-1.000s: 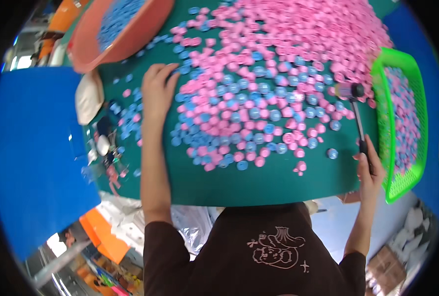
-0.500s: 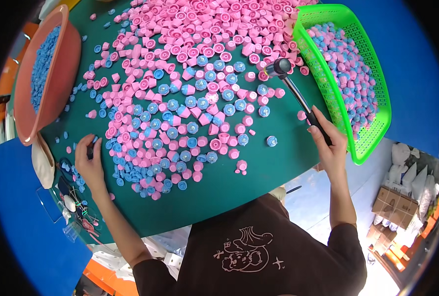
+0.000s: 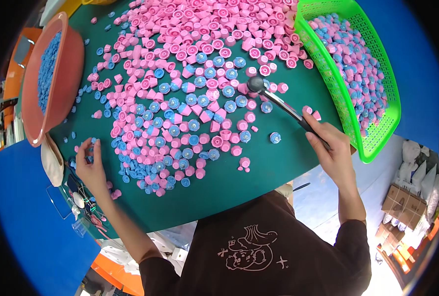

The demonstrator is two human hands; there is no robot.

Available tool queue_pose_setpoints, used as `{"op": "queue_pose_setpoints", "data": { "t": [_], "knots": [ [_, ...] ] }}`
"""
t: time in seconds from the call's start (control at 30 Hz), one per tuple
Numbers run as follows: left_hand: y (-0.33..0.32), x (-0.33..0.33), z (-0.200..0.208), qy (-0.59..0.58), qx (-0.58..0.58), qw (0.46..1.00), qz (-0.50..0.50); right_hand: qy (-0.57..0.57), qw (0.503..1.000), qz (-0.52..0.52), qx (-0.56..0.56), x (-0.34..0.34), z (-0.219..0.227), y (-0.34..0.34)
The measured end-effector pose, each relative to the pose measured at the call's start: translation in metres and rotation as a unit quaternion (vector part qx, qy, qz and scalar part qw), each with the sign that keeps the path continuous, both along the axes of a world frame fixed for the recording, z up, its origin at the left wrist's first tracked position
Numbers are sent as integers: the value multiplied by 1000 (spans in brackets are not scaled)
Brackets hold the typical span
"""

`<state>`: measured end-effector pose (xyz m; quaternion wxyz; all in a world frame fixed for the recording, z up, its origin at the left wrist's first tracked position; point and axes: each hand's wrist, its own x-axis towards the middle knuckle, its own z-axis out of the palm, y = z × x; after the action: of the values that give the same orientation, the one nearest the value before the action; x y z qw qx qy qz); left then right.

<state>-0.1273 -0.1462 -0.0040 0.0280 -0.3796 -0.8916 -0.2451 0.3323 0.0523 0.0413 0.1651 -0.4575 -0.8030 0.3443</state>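
Note:
My right hand point(image 3: 334, 153) is closed round the dark grip of a hammer point(image 3: 283, 105) with a rounded black head, held above the table's right part, head pointing up and left. At the left, my left hand point(image 3: 92, 170) has its fingers curled, with a small blue cap point(image 3: 94, 141) at the fingertips. Between the hands lie many pink cup-shaped pieces point(image 3: 143, 93), loose blue caps point(image 3: 139, 170) and pink cups topped with blue caps point(image 3: 194, 125). One such capped piece point(image 3: 275, 137) stands apart, below the hammer.
A green basket point(image 3: 393, 118) of pink-and-blue pieces stands at the right. A pink basin point(image 3: 67, 89) of blue caps is at the left. Pink cups point(image 3: 219, 24) are heaped at the far side of the green table point(image 3: 219, 190). Cords and small items point(image 3: 84, 202) lie at the lower left.
The hammer head has swung left and a little lower, and my right hand has shifted slightly down. My left hand stays beside the blue caps. The whole view has shifted a little.

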Motion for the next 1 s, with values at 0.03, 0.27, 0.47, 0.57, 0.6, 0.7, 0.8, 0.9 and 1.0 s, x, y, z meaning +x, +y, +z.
{"op": "queue_pose_setpoints", "data": {
  "t": [0.03, 0.27, 0.47, 0.57, 0.6, 0.7, 0.8, 0.9, 1.0],
  "knots": [
    [8, 13, 13, -23, 36, 999, 0, -6, 1000, -2, 6, -3, 0, 1],
    [117, 118, 39, -15, 89, 926, -366, 15, 999, 39, 1, -12, -6, 9],
    [165, 160, 27, -74, 93, 906, -407, 24, 999, 25, -5, -6, -5, 12],
    [187, 176, 21, -92, 101, 899, -415, 17, 998, -48, -31, 6, -5, 16],
    [196, 181, 18, -89, 110, 892, -429, 16, 998, -51, -32, 8, -8, 16],
    [219, 197, 10, -58, 117, 880, -456, 43, 993, -105, -27, 13, -11, 15],
    [232, 211, 3, -53, 111, 876, -467, 72, 988, -126, -50, 18, -18, 13],
    [238, 216, -4, -36, 71, 880, -468, 54, 989, -122, -60, 23, -23, 11],
    [241, 218, -6, -47, 34, 885, -461, 63, 990, -117, -49, 26, -25, 10]
  ]
}}
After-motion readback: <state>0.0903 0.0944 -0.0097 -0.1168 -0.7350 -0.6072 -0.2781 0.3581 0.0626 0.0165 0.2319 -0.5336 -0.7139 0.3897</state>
